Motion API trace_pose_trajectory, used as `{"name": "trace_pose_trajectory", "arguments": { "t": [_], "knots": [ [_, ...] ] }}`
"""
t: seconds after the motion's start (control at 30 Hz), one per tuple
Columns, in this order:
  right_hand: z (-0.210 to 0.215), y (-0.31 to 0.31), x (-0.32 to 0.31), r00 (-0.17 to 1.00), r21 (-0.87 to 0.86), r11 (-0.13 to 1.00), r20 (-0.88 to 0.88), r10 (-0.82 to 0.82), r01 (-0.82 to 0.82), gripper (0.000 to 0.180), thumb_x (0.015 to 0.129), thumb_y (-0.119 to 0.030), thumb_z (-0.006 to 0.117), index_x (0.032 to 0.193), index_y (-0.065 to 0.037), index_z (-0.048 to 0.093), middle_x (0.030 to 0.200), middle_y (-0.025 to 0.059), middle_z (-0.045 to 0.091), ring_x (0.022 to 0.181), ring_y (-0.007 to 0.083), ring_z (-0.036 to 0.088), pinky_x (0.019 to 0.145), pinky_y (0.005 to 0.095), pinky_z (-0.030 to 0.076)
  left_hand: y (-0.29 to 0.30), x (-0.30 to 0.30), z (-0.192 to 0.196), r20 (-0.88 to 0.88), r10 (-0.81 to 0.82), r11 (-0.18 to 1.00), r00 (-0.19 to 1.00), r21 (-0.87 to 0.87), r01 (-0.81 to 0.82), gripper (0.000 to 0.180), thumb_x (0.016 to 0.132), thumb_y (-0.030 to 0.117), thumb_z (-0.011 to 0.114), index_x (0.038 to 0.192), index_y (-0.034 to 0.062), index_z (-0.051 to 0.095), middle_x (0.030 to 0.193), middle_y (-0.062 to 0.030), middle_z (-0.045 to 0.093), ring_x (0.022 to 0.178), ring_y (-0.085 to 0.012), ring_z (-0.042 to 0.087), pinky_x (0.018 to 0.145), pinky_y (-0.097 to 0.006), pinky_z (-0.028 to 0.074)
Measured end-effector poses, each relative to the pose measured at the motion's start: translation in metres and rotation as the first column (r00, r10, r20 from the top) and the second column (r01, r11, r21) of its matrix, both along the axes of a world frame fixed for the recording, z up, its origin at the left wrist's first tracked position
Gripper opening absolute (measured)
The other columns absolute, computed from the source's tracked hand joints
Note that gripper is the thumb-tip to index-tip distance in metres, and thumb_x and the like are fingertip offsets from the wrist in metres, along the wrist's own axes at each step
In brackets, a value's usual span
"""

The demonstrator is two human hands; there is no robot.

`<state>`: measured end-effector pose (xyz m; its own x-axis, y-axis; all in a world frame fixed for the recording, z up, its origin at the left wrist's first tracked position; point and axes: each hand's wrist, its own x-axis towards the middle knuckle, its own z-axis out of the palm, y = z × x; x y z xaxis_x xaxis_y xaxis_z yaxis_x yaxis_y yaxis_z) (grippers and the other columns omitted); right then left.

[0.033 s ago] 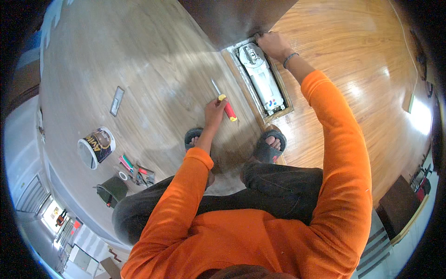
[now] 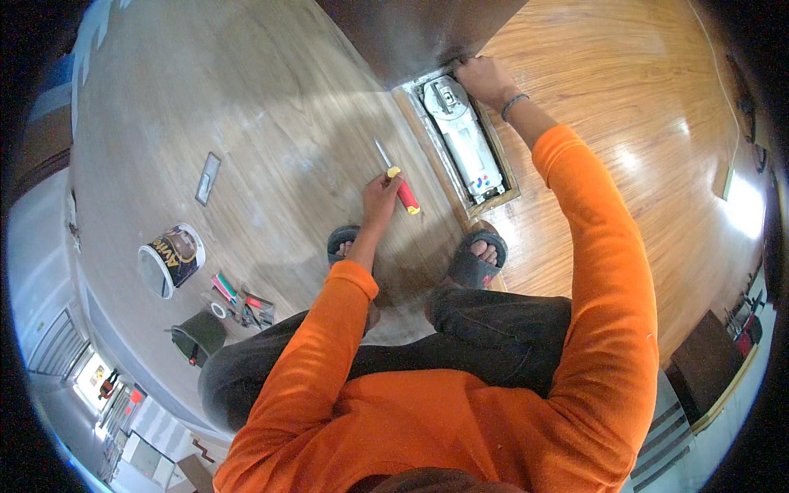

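Observation:
My left hand (image 2: 380,199) is closed round the red and yellow handle of a screwdriver (image 2: 408,199), held low over the wood-look floor with its metal shaft pointing away from me. To its right, a floor door closer (image 2: 465,135) with a pale, long body and round far end sits in a rectangular floor recess (image 2: 513,195). My right hand (image 2: 485,80) is at the recess's far right corner, against the bottom edge of a dark brown door panel (image 2: 419,37). Its fingers are curled, and their tips are hidden, so what they hold does not show.
A metal cover plate (image 2: 208,179) lies on the floor at the left. Nearer me are a white-rimmed bucket (image 2: 171,260), a pile of hand tools (image 2: 242,306), a roll of tape (image 2: 218,310) and a dark pail (image 2: 199,335). My sandalled feet flank the recess's near side.

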<state>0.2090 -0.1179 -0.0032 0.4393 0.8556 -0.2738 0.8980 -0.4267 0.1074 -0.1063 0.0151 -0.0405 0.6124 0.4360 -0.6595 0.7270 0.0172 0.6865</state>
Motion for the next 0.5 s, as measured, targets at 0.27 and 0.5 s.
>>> {"name": "trace_pose_trajectory", "arguments": {
  "t": [0.27,0.5],
  "knots": [
    [-0.005,0.001,0.001,1.0,0.1,0.995,0.004,0.012,-0.012,0.019,0.09,-0.019,0.053,0.086,-0.012,0.07,0.088,0.0128,0.072,0.083,0.0296,0.071,0.069,0.0405,0.059,0.0,-0.005,-0.002,0.086,0.061,0.998,0.994,-0.036,-0.058,0.036,0.091,0.033,0.064,0.087,-0.0033,0.066,0.068,-0.003,0.058,0.065,-0.0103,0.051,0.06,-0.03,0.042],
    [-0.03,-0.002,-0.011,0.922,0.226,0.895,-0.154,-0.356,0.384,0.025,0.094,-0.025,0.05,0.094,-0.006,0.066,0.092,0.018,0.07,0.079,0.0357,0.069,0.069,0.0461,0.056,-0.001,0.001,0.003,0.016,0.029,0.999,0.999,-0.035,-0.028,0.036,0.091,0.033,0.064,0.084,-0.0028,0.065,0.066,-0.0016,0.056,0.061,-0.0107,0.048,0.058,-0.03,0.04]
  ]
}}
